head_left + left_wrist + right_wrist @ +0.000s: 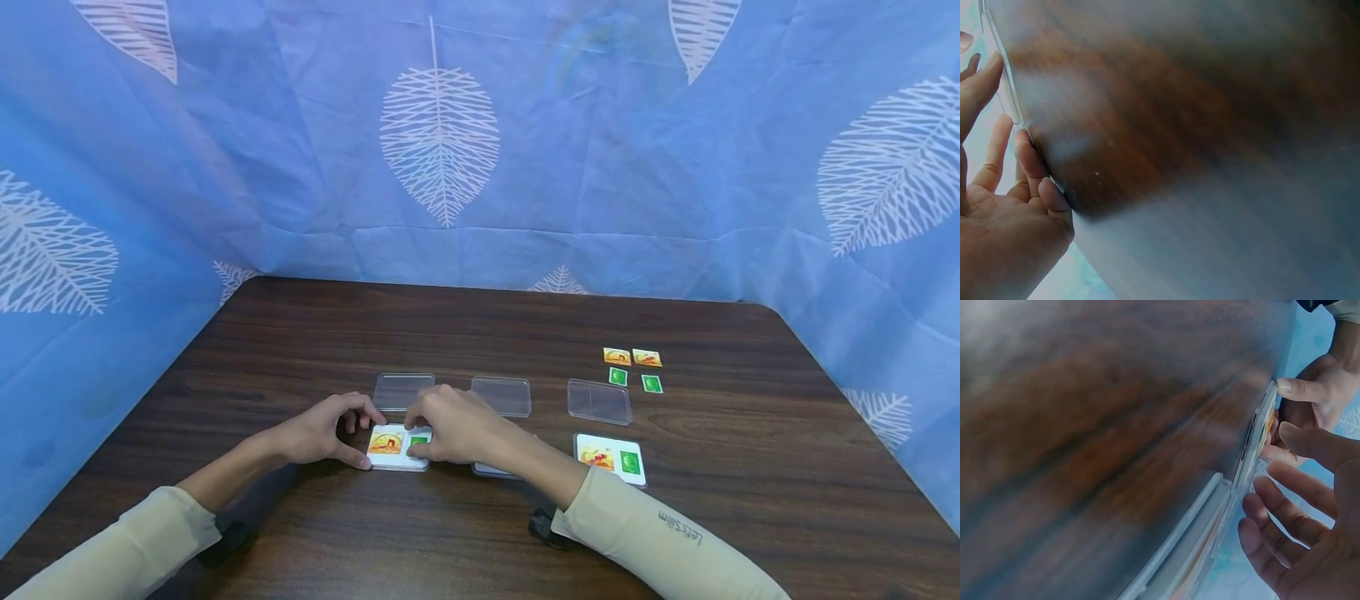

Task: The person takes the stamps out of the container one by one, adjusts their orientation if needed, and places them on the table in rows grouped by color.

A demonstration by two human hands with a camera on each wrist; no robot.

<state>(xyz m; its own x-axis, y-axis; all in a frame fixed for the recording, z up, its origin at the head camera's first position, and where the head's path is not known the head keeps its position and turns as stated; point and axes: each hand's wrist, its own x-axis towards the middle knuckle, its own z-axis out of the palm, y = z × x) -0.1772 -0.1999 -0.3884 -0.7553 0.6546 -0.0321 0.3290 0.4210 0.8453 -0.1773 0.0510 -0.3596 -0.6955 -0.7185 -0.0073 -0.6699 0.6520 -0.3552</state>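
A white card in a clear case (397,466) lies on the table, with an orange picture (386,443) on its left and a green square (417,441) on its right. My left hand (318,432) holds the case's left side, thumb at the near corner and index finger at the far one. Over the right side reaches my right hand (459,427), its thumb and index fingertips touching the card by the green square. In the right wrist view its other fingers (1272,525) are spread loosely. Fingers partly cover the green square.
Three clear plastic covers (405,392) lie in a row behind. Another case (491,472) is mostly hidden under my right forearm. A finished-looking card (613,450) with both pictures lies right. Two orange pieces (647,358) and two green squares (652,384) are at the back right.
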